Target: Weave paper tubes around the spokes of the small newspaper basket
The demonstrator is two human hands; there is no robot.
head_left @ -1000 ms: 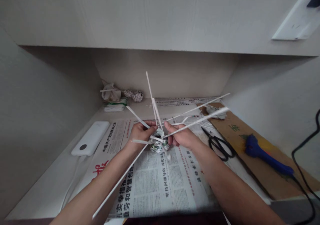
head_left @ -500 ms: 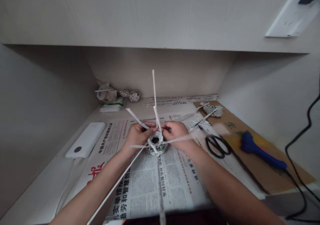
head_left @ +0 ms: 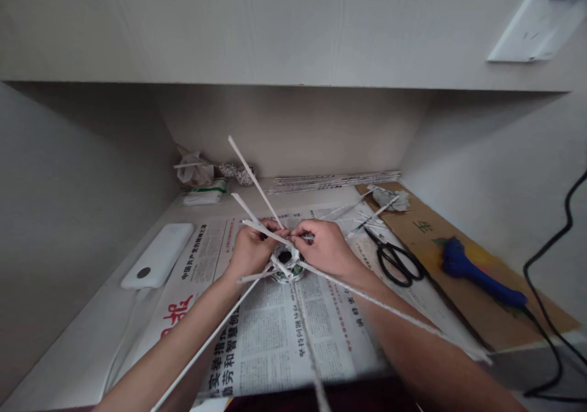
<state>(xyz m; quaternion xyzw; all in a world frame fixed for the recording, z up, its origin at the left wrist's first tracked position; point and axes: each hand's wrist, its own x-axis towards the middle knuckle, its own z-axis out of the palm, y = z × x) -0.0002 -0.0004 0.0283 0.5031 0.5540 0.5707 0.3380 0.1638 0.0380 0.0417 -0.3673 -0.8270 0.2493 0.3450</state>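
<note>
A small round woven piece [head_left: 279,264] made of rolled newspaper, with a dark hole in its middle, is held low over the newspaper sheet. Several paper strips stick out of it, among them a pale one [head_left: 253,180] pointing up and left and a long one [head_left: 367,291] lying across my right forearm. My left hand [head_left: 254,245] is closed at the woven piece's left and far side, some strips running past its fingers. On the far right side, my right hand [head_left: 324,242] has thumb and fingers pinched together at the base of a paper strip. The fingertips are partly hidden.
Scissors [head_left: 398,265], a blue glue gun [head_left: 479,277] on cardboard [head_left: 458,317] and a black cord lie to the right. At left is a white power bank [head_left: 158,256]. Paper tubes [head_left: 334,181] lie along the back wall; a shelf panel [head_left: 293,33] hangs overhead.
The upright strip has swung left, and a shorter strip now leans left over my left fingers. The strip on the right has dropped across my right forearm. Both hands stay at the woven piece.
</note>
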